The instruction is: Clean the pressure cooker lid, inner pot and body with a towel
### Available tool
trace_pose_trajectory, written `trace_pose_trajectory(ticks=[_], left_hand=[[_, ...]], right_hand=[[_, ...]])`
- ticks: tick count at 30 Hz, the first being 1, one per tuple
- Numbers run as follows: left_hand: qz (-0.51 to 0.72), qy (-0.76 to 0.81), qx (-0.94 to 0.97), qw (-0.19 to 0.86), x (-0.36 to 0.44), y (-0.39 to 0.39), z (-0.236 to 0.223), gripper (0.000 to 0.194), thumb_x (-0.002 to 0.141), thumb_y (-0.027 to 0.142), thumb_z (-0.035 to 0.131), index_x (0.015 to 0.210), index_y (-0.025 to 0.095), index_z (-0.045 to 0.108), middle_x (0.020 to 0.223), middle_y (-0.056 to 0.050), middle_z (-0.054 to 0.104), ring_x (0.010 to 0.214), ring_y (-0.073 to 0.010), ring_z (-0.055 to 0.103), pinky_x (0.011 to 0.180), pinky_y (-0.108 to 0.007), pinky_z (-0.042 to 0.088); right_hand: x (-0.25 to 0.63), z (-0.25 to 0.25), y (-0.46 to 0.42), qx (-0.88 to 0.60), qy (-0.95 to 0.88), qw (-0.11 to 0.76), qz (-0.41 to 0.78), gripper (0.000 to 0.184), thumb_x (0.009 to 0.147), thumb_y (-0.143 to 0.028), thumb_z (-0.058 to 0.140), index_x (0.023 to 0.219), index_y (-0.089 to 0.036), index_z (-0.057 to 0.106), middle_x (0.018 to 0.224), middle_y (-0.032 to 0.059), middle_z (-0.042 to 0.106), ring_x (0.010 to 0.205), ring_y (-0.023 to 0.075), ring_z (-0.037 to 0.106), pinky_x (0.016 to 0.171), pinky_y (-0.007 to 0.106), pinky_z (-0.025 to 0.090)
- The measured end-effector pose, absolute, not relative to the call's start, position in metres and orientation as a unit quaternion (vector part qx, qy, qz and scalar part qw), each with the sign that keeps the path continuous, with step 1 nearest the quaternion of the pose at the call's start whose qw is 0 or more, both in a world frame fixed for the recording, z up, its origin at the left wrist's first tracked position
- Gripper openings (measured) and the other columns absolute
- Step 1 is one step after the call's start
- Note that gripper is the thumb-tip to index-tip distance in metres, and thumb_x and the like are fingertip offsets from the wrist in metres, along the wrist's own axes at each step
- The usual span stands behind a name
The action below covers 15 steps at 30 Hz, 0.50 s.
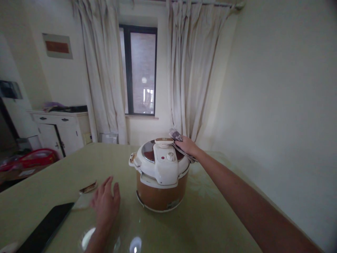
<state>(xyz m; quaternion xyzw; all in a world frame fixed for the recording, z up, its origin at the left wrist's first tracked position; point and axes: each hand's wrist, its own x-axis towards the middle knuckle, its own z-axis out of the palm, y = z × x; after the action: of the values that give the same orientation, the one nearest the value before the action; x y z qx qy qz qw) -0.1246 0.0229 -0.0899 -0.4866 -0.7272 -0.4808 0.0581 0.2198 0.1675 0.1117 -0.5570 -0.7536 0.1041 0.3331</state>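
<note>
A white and brown electric pressure cooker [162, 189] stands upright on the table, its lid on with a handle [164, 141] on top. My right hand [186, 144] reaches to the far right side of the lid, closed on a patterned grey cloth [177, 135]. Part of that cloth lies against the lid and hangs at its right edge. My left hand [106, 200] is over the table to the left of the cooker, apart from it, with its fingers stretched out and nothing in them. Beyond its fingertips lies a small brown and white object [88, 188] whose kind I cannot make out.
The table [207, 218] has a glossy greenish top. A dark flat device [48, 226] lies at its left front. Behind are curtains [102, 70], a window [142, 70] and a white cabinet [71, 131]. A red basket [39, 158] stands at the left; a wall [284, 105] borders the right.
</note>
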Motion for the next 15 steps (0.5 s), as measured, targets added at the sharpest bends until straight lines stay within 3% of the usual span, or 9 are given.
trace_pose_trajectory(ticks=[3, 6, 8, 12, 15], left_hand=[[-0.577, -0.595, -0.551, -0.092, -0.073, 0.025, -0.089, 0.059, 0.106, 0.055, 0.038, 0.150, 0.021, 0.057, 0.154, -0.016, 0.060, 0.146, -0.0331, 0.053, 0.126, -0.056, 0.037], [-0.626, -0.534, -0.520, -0.229, -0.036, 0.030, -0.099, 0.071, 0.108, 0.061, 0.034, 0.169, 0.024, 0.032, 0.176, -0.012, 0.034, 0.163, -0.0277, 0.030, 0.133, -0.051, 0.025], [-0.646, -0.525, -0.478, -0.279, -0.027, 0.039, -0.110, 0.080, 0.107, 0.066, 0.030, 0.173, 0.021, 0.020, 0.180, -0.013, 0.024, 0.166, -0.0276, 0.023, 0.134, -0.049, 0.024], [-0.663, -0.522, -0.420, -0.333, -0.034, 0.060, -0.128, 0.082, 0.106, 0.069, 0.018, 0.169, 0.017, 0.033, 0.169, -0.016, 0.046, 0.160, -0.0290, 0.037, 0.130, -0.046, 0.034], [-0.655, -0.519, -0.414, -0.361, -0.040, 0.067, -0.135, 0.080, 0.106, 0.070, 0.018, 0.162, 0.021, 0.046, 0.158, -0.013, 0.060, 0.155, -0.0307, 0.047, 0.129, -0.049, 0.038]], right_hand=[[0.220, 0.112, 0.157, -0.577, -0.737, 0.338, 0.096, 0.033, 0.092, -0.043, 0.065, 0.117, -0.025, 0.077, 0.113, 0.0081, 0.081, 0.106, 0.0308, 0.073, 0.092, 0.036, 0.054], [0.225, 0.105, 0.138, -0.588, -0.719, 0.362, 0.080, 0.033, 0.093, -0.045, 0.064, 0.116, -0.025, 0.076, 0.113, 0.0091, 0.080, 0.107, 0.0303, 0.072, 0.094, 0.037, 0.053], [0.230, 0.090, 0.118, -0.565, -0.715, 0.409, 0.049, 0.035, 0.093, -0.044, 0.064, 0.120, -0.025, 0.075, 0.121, 0.0102, 0.078, 0.116, 0.0307, 0.069, 0.104, 0.040, 0.051], [0.235, 0.030, 0.067, -0.490, -0.703, 0.515, -0.024, 0.057, 0.088, -0.036, 0.063, 0.144, -0.027, 0.065, 0.145, 0.0118, 0.065, 0.140, 0.0342, 0.055, 0.123, 0.052, 0.038], [0.226, -0.025, 0.031, -0.461, -0.687, 0.562, -0.016, 0.069, 0.087, -0.040, 0.065, 0.155, -0.031, 0.053, 0.157, 0.0134, 0.053, 0.148, 0.0371, 0.047, 0.123, 0.058, 0.039]])
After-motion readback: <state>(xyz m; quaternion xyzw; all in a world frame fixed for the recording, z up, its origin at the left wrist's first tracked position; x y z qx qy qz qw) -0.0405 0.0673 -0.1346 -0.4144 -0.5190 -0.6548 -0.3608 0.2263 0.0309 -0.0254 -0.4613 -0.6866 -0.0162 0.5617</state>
